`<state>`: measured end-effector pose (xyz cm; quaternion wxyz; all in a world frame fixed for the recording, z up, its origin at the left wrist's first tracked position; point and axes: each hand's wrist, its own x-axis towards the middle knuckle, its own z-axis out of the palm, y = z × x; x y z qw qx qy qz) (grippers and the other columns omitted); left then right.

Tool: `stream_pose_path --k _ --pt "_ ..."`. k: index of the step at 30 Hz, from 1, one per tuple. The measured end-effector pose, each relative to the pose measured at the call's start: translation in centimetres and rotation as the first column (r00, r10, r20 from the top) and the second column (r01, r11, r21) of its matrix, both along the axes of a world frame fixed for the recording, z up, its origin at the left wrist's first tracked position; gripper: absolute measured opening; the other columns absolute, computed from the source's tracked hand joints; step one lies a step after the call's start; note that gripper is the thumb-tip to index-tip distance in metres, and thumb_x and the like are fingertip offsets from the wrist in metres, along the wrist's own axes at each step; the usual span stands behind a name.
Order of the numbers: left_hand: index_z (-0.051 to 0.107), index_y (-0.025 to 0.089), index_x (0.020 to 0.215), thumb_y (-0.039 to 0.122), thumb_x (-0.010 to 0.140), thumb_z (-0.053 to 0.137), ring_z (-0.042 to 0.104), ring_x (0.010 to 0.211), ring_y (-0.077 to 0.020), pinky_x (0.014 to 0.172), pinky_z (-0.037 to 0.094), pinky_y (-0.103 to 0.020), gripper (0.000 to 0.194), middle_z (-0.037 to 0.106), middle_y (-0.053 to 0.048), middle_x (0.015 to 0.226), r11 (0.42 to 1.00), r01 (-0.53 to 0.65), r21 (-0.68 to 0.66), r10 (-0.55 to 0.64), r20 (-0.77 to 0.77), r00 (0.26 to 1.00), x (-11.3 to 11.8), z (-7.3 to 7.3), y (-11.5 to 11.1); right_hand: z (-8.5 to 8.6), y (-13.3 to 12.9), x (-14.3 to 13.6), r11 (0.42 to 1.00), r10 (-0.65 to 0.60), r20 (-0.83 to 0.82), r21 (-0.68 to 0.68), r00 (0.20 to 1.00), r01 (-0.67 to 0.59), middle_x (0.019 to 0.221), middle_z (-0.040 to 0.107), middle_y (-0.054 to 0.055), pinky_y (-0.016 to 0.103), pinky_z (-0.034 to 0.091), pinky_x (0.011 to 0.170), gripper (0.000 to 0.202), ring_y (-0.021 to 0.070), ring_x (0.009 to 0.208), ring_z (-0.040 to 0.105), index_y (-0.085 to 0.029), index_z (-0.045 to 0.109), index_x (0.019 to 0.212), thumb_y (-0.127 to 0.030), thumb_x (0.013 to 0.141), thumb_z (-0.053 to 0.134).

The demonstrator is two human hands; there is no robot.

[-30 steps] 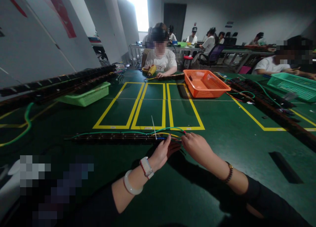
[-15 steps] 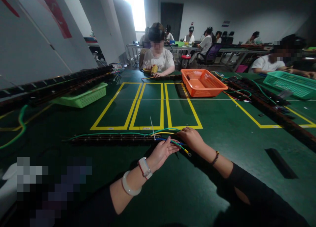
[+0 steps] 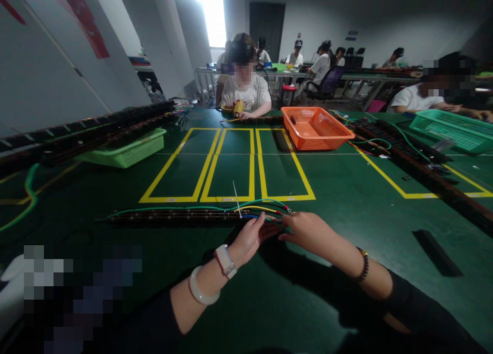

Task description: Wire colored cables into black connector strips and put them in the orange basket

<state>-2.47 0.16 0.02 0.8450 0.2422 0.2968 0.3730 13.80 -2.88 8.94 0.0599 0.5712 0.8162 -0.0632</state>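
A long dark strip [image 3: 173, 217] with wires along it lies across the table in front of me. From its right end come a green wire [image 3: 265, 200], a yellow wire [image 3: 265, 209] and a blue wire [image 3: 248, 216]. A white cable tie [image 3: 236, 199] sticks up near that end, its tail pointing upward. My left hand [image 3: 249, 239] curls around the lower wires, thumb on top. At their ends, my right hand [image 3: 306, 230] has its fingers closed on the lower wires, whose tips it hides. The upper green and yellow wires lie outside both grips, and a ring terminal [image 3: 289, 210] shows there.
Yellow tape frames [image 3: 227, 164] mark the green table beyond the strip. An orange basket [image 3: 316, 131] stands behind them, with a green basket [image 3: 127, 151] left and a teal basket [image 3: 450, 131] right. A black piece [image 3: 435, 252] lies at right. A co-worker [image 3: 246, 90] sits opposite.
My right hand has come down from the upper green and yellow wires to the lower ones, uncovering the upper ends. My left hand has stayed nearly in place.
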Motion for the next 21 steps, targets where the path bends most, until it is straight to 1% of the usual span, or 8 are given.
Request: stream_pose_path --k 2,4,7,9,11,14,17,21 --pt "0.065 0.007 0.092 0.030 0.089 0.056 0.065 0.092 -0.0204 0.098 0.044 -0.041 0.024 0.067 -0.013 0.098 1.000 -0.004 0.002 0.004 0.003 1.000 0.0 -0.2 0.0 -0.2 -0.3 -0.4 1.000 -0.009 0.031 -0.019 0.999 0.010 0.086 0.068 0.009 0.028 0.039 0.058 0.022 0.0216 0.075 0.065 -0.013 0.066 0.099 -0.027 0.082 0.065" --pt "0.065 0.006 0.096 0.031 0.090 0.055 0.064 0.095 -0.0211 0.100 0.043 -0.041 0.027 0.067 -0.015 0.102 1.000 0.005 0.013 -0.005 0.011 1.000 0.1 0.0 0.0 -0.7 -0.3 -0.3 1.000 -0.020 0.032 0.006 0.999 0.020 0.082 0.068 0.010 0.028 0.040 0.058 0.015 0.0210 0.072 0.065 -0.012 0.066 0.096 -0.021 0.085 0.061" --pt "0.064 0.006 0.101 0.031 0.091 0.053 0.065 0.095 -0.0211 0.100 0.043 -0.042 0.029 0.067 -0.016 0.104 1.000 0.003 0.021 -0.003 0.009 1.000 0.1 0.5 -0.1 -1.3 0.1 0.2 0.988 -0.008 0.011 0.156 1.000 0.006 0.079 0.066 0.010 0.029 0.042 0.061 0.011 0.0201 0.072 0.063 -0.012 0.065 0.088 -0.013 0.087 0.054" --pt "0.064 0.007 0.097 0.032 0.090 0.055 0.066 0.091 -0.0207 0.098 0.044 -0.043 0.027 0.068 -0.014 0.100 1.000 0.003 0.004 -0.002 -0.003 1.000 0.1 0.9 -0.2 -1.6 0.5 0.6 0.964 0.024 0.000 0.264 1.000 -0.023 0.082 0.065 0.011 0.030 0.044 0.069 0.013 0.0204 0.078 0.062 -0.012 0.064 0.086 -0.008 0.085 0.051" --pt "0.063 0.008 0.092 0.032 0.089 0.056 0.066 0.088 -0.0210 0.097 0.046 -0.044 0.025 0.068 -0.014 0.096 1.000 0.008 -0.011 -0.008 -0.015 1.000 0.0 1.2 -0.3 -1.9 0.8 0.9 0.947 0.043 0.001 0.317 0.999 -0.041 0.085 0.064 0.011 0.032 0.045 0.076 0.015 0.0209 0.082 0.060 -0.012 0.063 0.086 -0.006 0.085 0.050" --pt "0.062 0.008 0.089 0.033 0.091 0.053 0.067 0.086 -0.0215 0.094 0.047 -0.043 0.026 0.068 -0.014 0.093 1.000 0.006 -0.026 -0.007 -0.029 1.000 -0.1 1.3 -0.5 -2.5 1.5 1.0 0.951 0.035 0.013 0.306 0.999 -0.037 0.086 0.064 0.012 0.032 0.045 0.077 0.017 0.0214 0.083 0.059 -0.012 0.063 0.088 -0.007 0.087 0.047" --pt "0.062 0.006 0.090 0.034 0.094 0.045 0.067 0.086 -0.0225 0.092 0.047 -0.041 0.033 0.068 -0.016 0.091 0.999 0.022 -0.036 -0.023 -0.037 0.999 -0.1 1.2 -0.6 -3.5 2.2 1.2 0.966 0.000 0.024 0.260 1.000 -0.006 0.086 0.064 0.012 0.032 0.045 0.076 0.017 0.0218 0.083 0.060 -0.012 0.064 0.090 -0.011 0.089 0.047" --pt "0.061 0.006 0.089 0.033 0.095 0.042 0.067 0.085 -0.0232 0.089 0.048 -0.041 0.034 0.068 -0.017 0.089 1.000 -0.001 -0.013 0.000 -0.047 0.999 -0.1 1.0 -0.8 -4.7 3.0 1.5 0.978 -0.034 0.037 0.207 0.999 0.026 0.085 0.066 0.010 0.032 0.045 0.074 0.014 0.0224 0.083 0.062 -0.014 0.064 0.094 -0.017 0.089 0.052"
